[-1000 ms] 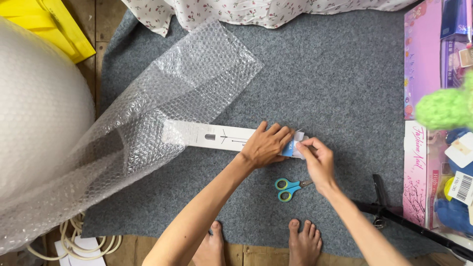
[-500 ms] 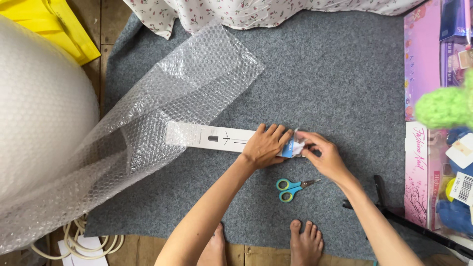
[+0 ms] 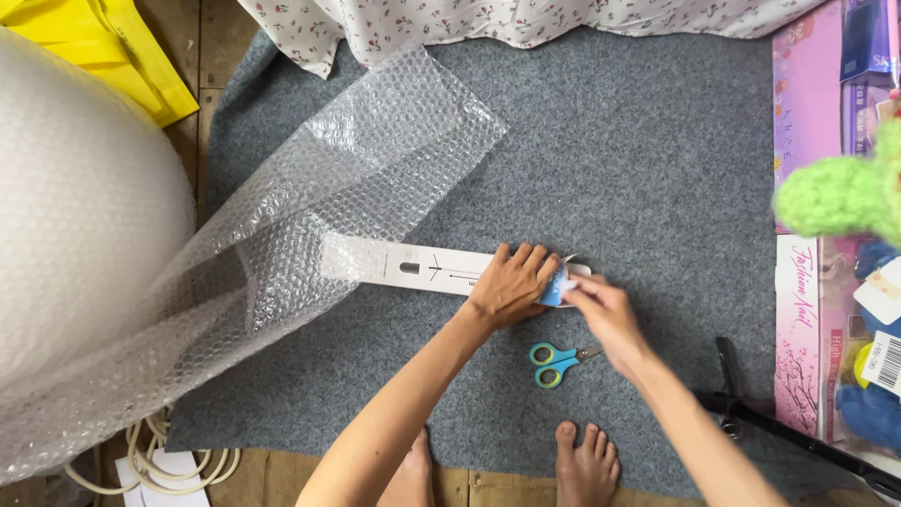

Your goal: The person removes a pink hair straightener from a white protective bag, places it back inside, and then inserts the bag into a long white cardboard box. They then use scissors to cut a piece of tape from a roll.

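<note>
A long white box [image 3: 413,266] lies on the grey carpet [image 3: 638,160], its left end under a sheet of bubble wrap [image 3: 310,225]. My left hand [image 3: 511,284] presses down on the box's right end. My right hand [image 3: 605,314] pinches a small blue piece [image 3: 552,287] at that end, beside the open flap. Small scissors with blue and green handles [image 3: 554,361] lie on the carpet just below my hands.
A big roll of bubble wrap [image 3: 75,216] fills the left side. Pink boxes [image 3: 807,113] and a green crocheted toy [image 3: 840,192] sit at the right edge. A black tripod leg [image 3: 751,418], floral cloth [image 3: 450,23], a yellow object [image 3: 103,47], white cable [image 3: 150,460], my bare feet [image 3: 582,465].
My right hand slid out to the right half a second ago and has come back against the box end. My left hand stays on the box.
</note>
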